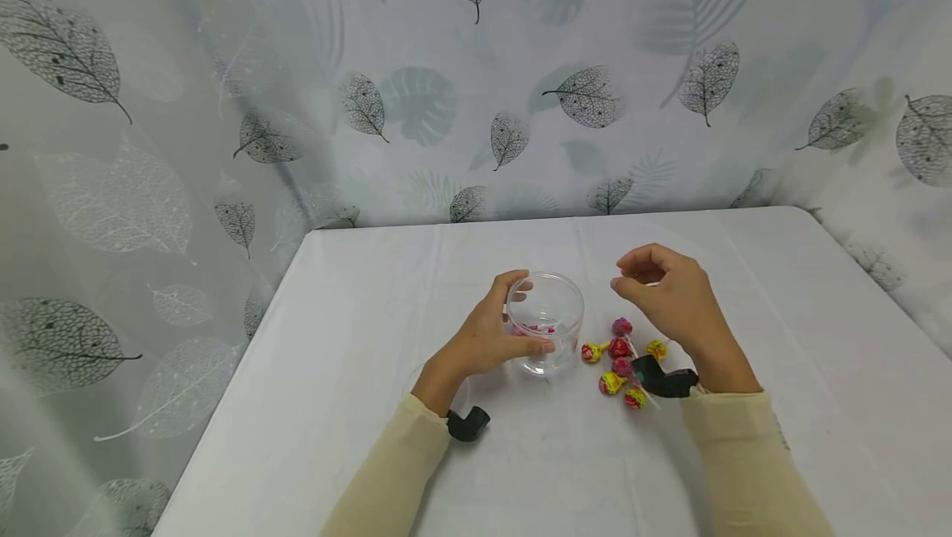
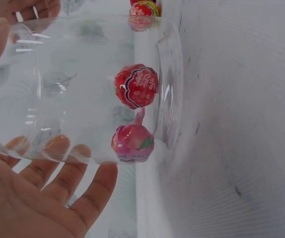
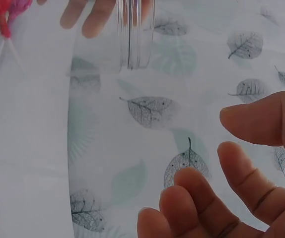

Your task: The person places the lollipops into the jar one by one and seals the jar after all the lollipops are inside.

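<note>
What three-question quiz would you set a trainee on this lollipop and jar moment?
1. True or false: the left hand holds the clear jar upright on the white table.
2. Which best describes the right hand? A) it pinches a lollipop; B) it hovers above the table with loosely curled fingers and holds nothing; C) it presses the jar's rim.
3. Where do the loose lollipops lie relative to the jar, as the head view shows?

Key
1. True; its fingers and thumb wrap round the wall.
2. B.
3. On the table to the right of the jar, below the right hand; at least two more lollipops already sit inside the jar.
</note>
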Demonstrator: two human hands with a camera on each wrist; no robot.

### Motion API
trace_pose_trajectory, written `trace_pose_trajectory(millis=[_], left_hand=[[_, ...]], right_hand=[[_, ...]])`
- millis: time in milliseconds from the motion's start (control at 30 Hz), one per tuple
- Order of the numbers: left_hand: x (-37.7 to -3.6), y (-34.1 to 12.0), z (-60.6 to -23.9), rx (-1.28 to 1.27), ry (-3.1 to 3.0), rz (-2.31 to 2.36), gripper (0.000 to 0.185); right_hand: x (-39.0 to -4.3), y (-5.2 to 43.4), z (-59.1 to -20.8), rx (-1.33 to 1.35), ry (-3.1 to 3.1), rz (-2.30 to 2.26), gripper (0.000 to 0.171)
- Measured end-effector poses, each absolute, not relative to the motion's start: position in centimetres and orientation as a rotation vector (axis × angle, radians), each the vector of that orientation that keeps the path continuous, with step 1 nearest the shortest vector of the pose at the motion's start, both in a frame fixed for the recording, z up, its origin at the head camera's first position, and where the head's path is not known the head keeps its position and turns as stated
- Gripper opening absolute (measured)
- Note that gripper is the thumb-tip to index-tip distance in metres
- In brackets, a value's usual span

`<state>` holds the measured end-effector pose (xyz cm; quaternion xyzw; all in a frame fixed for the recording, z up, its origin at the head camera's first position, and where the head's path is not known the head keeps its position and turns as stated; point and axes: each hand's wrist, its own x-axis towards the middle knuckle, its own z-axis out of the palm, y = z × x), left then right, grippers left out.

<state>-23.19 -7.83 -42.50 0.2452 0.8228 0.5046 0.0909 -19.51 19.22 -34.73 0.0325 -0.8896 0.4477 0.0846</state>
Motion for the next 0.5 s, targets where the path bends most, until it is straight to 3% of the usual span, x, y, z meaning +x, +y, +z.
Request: trace_pose_trajectory(millis=[500], left_hand=[[-23.0, -7.5, -42.4, 0.687, 2.453, 1.491, 0.107]], right_hand=[[-19.4, 23.4, -35.3, -0.012, -2.926, 1.253, 0.030]])
